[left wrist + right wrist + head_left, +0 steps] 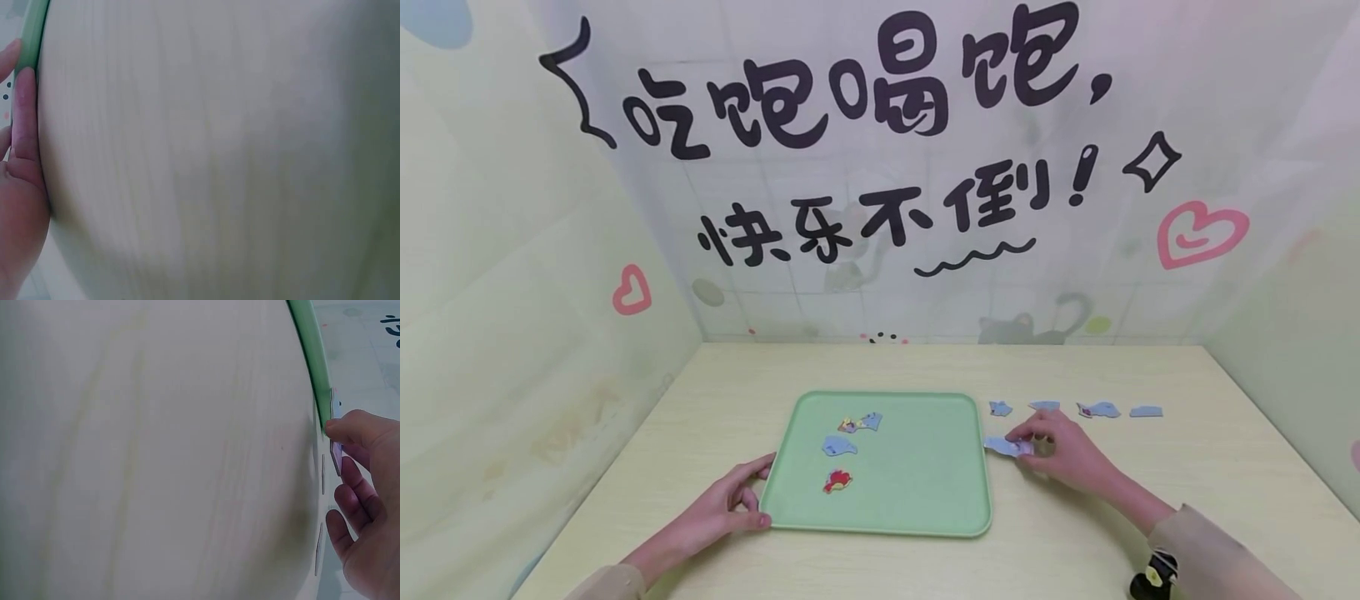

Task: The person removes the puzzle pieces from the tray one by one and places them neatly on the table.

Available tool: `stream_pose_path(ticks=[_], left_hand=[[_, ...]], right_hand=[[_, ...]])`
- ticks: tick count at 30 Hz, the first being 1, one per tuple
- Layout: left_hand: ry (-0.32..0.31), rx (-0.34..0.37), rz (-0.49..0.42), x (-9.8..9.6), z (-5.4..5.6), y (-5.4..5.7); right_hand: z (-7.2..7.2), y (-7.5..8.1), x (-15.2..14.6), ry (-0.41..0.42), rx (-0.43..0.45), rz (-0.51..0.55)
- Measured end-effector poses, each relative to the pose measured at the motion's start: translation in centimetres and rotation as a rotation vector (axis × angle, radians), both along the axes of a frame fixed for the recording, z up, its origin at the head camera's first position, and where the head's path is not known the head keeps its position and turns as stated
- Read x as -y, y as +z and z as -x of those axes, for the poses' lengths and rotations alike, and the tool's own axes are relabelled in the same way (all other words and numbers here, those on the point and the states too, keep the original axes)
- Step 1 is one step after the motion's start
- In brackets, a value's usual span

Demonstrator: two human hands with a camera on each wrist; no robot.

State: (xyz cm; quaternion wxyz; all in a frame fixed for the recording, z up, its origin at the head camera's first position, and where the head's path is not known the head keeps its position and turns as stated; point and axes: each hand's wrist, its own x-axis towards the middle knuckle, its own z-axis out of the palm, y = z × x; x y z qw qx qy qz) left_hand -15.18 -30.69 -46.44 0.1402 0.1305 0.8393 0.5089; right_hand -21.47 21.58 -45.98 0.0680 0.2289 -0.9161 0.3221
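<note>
My right hand (1060, 450) pinches a flat, pale blue puzzle piece (1003, 447) between thumb and fingers, just beside the right rim of a light green tray (917, 467). Seen edge-on in the right wrist view, this thin piece (335, 450) overlaps the tray's end. My left hand (718, 508) holds the tray at its front left corner, with the thumb on the corner and bent fingers along the left rim. On the tray lie a blue-and-yellow group of pieces (869, 422), a blue piece (839, 446) and a red piece (838, 480).
Several blue pieces stand in a row on the wooden table right of the tray, among them a small one (1000, 408) and a straight-edged one (1146, 412). A black object (1153, 575) is at the right sleeve. Printed cloth walls (880, 308) enclose the table.
</note>
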Motion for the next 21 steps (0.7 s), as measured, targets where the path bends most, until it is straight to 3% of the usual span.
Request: stream_pose_path(ticks=[11, 21], left_hand=[[-0.010, -0.005, -0.013, 0.0, 0.0, 0.1], [-0.016, -0.021, -0.019, 0.0, 0.0, 0.1]], right_hand=[[0.1, -0.3, -0.7, 0.054, 0.076, 0.017], [0.8, -0.5, -2.0, 0.207, 0.150, 0.064]])
